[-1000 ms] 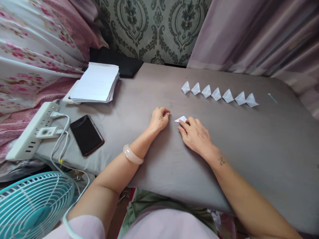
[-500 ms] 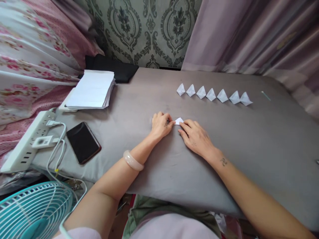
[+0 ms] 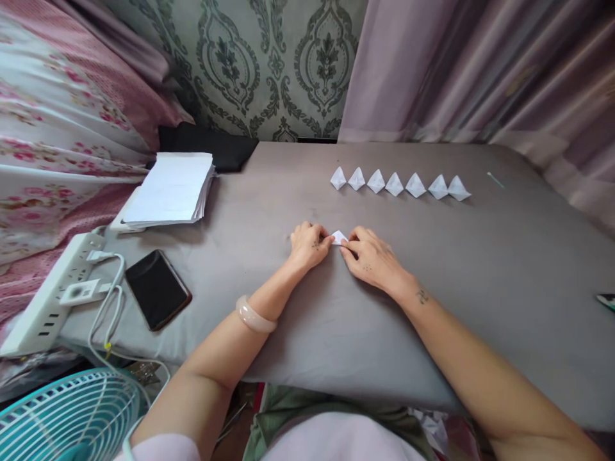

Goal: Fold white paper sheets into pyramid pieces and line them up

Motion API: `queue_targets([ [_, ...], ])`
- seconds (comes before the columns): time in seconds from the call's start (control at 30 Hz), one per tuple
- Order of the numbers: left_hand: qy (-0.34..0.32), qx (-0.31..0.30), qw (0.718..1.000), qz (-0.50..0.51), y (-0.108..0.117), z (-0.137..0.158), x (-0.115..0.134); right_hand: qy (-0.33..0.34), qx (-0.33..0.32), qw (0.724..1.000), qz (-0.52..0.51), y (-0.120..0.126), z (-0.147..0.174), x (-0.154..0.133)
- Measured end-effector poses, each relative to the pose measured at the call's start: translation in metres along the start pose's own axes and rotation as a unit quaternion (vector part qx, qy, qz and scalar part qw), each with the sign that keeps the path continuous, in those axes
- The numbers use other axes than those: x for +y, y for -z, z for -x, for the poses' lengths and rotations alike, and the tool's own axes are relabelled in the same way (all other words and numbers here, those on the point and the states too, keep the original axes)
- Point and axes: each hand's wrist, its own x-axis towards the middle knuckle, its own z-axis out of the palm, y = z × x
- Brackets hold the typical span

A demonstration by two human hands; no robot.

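A small folded piece of white paper [image 3: 339, 237] lies at the middle of the grey-covered table [image 3: 298, 333], its pointed top facing away from me. My left hand [image 3: 310, 244] pinches its left corner between thumb and fingertips. At the right corner, my right hand [image 3: 368, 255] grips the paper with thumb and index finger. Both hands rest low against the cloth, and the fingers cover the paper's side edges. Beyond them stands a row of several folded white paper boats [image 3: 376, 181].
At the left are a stack of white paper [image 3: 168, 189], a black phone [image 3: 157, 289] and a white power strip [image 3: 52, 291] with cables. A blue fan [image 3: 72, 416] stands below the table's left corner. A thin stick [image 3: 496, 180] lies far right.
The view has shifted slightly, so the table's things appear a little lower and further left. My right thumb and fingers have closed in on the paper's right corner.
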Motion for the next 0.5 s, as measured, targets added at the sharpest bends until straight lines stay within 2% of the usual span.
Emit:
queue_targets([
  [0.17, -0.001, 0.006, 1.000, 0.016, -0.001, 0.002, 0.000, -0.013, 0.041, 0.999, -0.027, -0.009, 0.005, 0.001],
  [0.3, -0.030, 0.019, 0.999, 0.036, 0.001, 0.005, 0.000, -0.006, 0.053, 0.997, -0.060, -0.011, 0.009, 0.003],
  [0.5, -0.077, 0.010, 0.986, 0.145, -0.003, 0.008, -0.001, -0.008, 0.085, 0.991, -0.103, -0.015, 0.011, 0.004],
])
